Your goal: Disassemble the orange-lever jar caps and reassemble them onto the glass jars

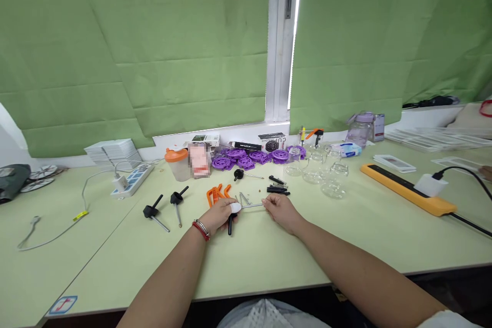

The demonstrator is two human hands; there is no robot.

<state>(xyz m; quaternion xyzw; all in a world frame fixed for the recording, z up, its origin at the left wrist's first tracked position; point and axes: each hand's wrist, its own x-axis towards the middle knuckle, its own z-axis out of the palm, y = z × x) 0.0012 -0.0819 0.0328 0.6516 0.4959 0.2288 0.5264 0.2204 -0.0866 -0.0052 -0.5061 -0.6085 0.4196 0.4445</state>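
Near the table's middle, my left hand (223, 214) is closed around a part with a round white face (236, 208) and a black handle (230, 225) pointing down. A thin metal rod (252, 205) reaches from that part to the right. The fingertips of my right hand (282, 211) pinch the rod's far end. Just behind my left hand lie orange plastic pieces (218, 193) and a few loose metal rods (244, 198). Black handles with small springs (277, 189) are behind my right hand. Another black piece with a rod (239, 175) lies farther back.
Two black pieces with rods (152, 211) lie at the left, near a white power strip (133, 181). Purple plastic parts (246, 158) line the back beside a lidded cup (177, 164). Glass jars (334, 182) and an orange power strip (407, 189) are at the right.
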